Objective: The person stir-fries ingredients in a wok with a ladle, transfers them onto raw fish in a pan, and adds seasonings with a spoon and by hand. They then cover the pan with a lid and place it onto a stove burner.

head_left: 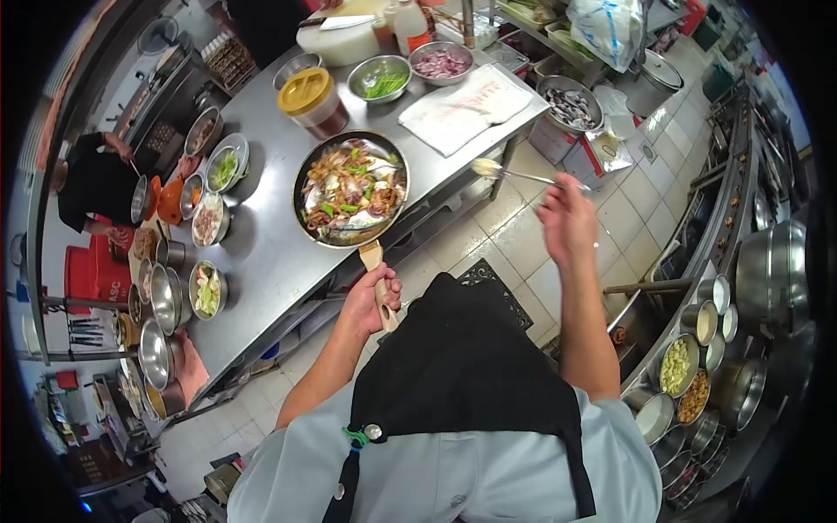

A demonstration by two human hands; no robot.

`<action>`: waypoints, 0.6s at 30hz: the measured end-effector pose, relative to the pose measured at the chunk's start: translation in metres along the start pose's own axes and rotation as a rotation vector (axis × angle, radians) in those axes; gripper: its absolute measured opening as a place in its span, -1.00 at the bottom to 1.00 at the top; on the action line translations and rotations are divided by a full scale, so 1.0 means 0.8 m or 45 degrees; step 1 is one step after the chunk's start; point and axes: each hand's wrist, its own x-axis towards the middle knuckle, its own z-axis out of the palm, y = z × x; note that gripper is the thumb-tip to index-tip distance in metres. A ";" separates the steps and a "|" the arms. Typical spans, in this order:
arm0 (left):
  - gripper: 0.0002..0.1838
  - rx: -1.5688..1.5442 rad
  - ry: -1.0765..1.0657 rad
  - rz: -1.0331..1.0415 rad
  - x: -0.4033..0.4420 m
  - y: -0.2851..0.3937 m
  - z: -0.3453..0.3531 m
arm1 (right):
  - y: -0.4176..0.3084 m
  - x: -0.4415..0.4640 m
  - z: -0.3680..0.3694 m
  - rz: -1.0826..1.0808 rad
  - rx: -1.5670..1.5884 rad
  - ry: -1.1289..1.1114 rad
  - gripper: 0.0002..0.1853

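My left hand (373, 299) is closed around the light tan handle (378, 281) of a frying pan (301, 209). The pan is at the front edge of the steel table, full of fish pieces, browned onions and green bits. My right hand (568, 213), raised over the floor to the right, grips a metal spoon (526, 176) by its end. Some pale food (486, 166) sits on the spoon's bowl, which points left towards the table and is apart from the pan.
The steel table (270, 253) holds a yellow-lidded container (312, 102), bowls of chopped greens (381, 80) and red onions (442, 63), and a white cloth (462, 109). A co-worker (96, 183) stands at the far left. Pots and food containers (678, 366) line the right counter.
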 end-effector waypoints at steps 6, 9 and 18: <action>-0.72 0.064 -0.035 -0.050 -0.016 0.016 -0.032 | 0.118 0.048 0.116 0.168 -0.146 -0.144 -0.73; -0.73 0.097 -0.013 -0.052 -0.025 0.023 -0.042 | 0.151 0.055 0.135 0.191 -0.224 -0.165 -0.72; -0.72 0.160 -0.050 -0.055 -0.025 0.033 -0.058 | 0.207 0.080 0.194 0.184 -0.342 -0.213 -0.70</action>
